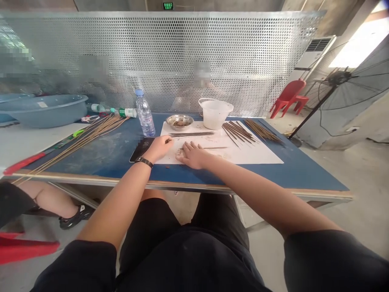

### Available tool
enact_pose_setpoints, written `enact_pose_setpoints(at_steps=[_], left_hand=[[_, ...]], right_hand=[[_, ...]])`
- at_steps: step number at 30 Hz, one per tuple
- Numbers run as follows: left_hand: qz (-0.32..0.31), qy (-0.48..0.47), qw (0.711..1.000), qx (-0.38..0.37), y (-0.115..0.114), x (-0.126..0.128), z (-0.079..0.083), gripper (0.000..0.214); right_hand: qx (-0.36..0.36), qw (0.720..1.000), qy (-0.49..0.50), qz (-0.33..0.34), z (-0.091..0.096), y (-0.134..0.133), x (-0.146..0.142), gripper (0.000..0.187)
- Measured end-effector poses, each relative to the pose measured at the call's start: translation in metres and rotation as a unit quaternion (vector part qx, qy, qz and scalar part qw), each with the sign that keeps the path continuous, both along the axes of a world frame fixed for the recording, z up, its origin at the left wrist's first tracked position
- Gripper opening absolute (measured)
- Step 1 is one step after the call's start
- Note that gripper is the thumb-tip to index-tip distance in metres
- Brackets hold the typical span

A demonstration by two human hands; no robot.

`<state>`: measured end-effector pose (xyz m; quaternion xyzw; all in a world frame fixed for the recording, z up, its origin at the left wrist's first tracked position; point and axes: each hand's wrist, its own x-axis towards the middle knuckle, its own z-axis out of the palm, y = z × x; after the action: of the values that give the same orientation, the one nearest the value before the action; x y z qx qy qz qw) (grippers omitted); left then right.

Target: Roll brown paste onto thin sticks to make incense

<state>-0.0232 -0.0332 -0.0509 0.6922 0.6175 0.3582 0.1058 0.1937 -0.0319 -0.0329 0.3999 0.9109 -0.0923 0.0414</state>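
My right hand [193,155] lies flat on a white board [258,156], fingers stretched out. A thin brown stick [218,147] sticks out to the right from beneath it. Brown smears and crumbs mark the board around the fingers. To the left, my left hand [158,148] is closed at the board's edge, with a small dark lump [168,140] between its fingertips. Just beyond the hands, several dark coated sticks [193,134] lie side by side. More dark sticks [240,133] are fanned out at the board's right.
A metal bowl [180,121] with brown matter and a white plastic tub [215,114] stand behind. A water bottle [145,113] and black phone [142,150] are left. Bare sticks [263,132] lie right; long canes [91,136] and a blue basin [51,111] left. A perforated screen [170,52] closes the back.
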Motion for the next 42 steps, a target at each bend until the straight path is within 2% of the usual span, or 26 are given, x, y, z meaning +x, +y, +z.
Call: enact_pose_setpoints(at_steps=[5,14,20,24,31,36,42], left_hand=[[0.000,-0.005,1.000,0.010,0.004,-0.001,-0.004,0.022],[-0.001,-0.005,1.000,-0.006,0.004,-0.004,-0.004,0.021],[-0.005,0.005,1.000,0.003,0.005,-0.001,-0.003,0.020],[-0.004,0.008,1.000,0.010,0.006,-0.001,-0.003,0.023],[-0.007,-0.003,1.000,0.003,0.006,-0.004,-0.004,0.021],[-0.008,-0.001,1.000,-0.001,0.004,-0.002,-0.002,0.020],[-0.009,-0.018,1.000,0.006,0.002,0.000,-0.001,0.018]], right_hand=[[-0.017,1.000,0.000,0.004,0.004,-0.018,0.004,0.107],[-0.017,0.998,-0.001,-0.054,0.005,0.011,-0.025,0.105],[-0.006,1.000,-0.019,0.004,0.007,-0.017,-0.006,0.095],[-0.014,1.000,-0.007,0.007,0.007,-0.028,-0.004,0.097],[-0.018,0.999,-0.003,-0.046,0.007,0.000,-0.028,0.102],[-0.016,0.999,0.003,-0.052,0.007,0.010,-0.027,0.106],[-0.011,1.000,-0.009,-0.024,0.007,-0.016,-0.011,0.103]])
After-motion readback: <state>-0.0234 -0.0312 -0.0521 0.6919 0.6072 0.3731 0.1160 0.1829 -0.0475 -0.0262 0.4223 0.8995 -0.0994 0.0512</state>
